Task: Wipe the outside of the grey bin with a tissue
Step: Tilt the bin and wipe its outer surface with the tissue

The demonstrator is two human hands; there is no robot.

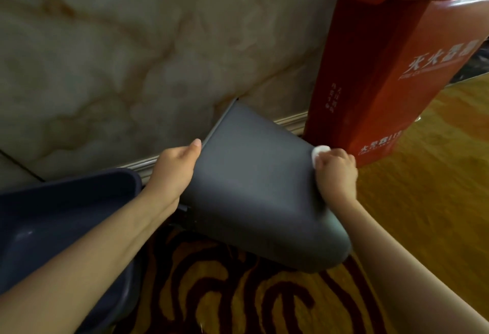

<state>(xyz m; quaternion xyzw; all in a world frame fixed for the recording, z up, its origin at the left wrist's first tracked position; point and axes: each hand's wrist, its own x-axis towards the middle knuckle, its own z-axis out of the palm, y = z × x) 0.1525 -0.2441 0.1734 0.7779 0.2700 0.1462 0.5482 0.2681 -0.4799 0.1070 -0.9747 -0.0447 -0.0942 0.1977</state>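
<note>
We have the grey bin [254, 182] tipped over above the patterned carpet [238, 294], our left hand [174, 169] clamped on its rim and our right hand [336, 169] closed around the wadded tissue [318, 154] against its side. Pressing hard could, we judge, twist the bin loose or knock the red fire-extinguisher box [383, 69] just beside it.

Head view, sole camera: a wide-angle lens worn on the person's head, looking forward and steeply down. It is sitting close to the work, with both forearms entering from the bottom edge and reaching up to mid-frame. The grey bin [259, 190] is filling the centre at near range. The marble wall [132, 55] is bending across the upper frame, the red cabinet [383, 82] is leaning at upper right, and the patterned carpet [238, 294] is lying directly below. No second view is sharing the scene.
</note>
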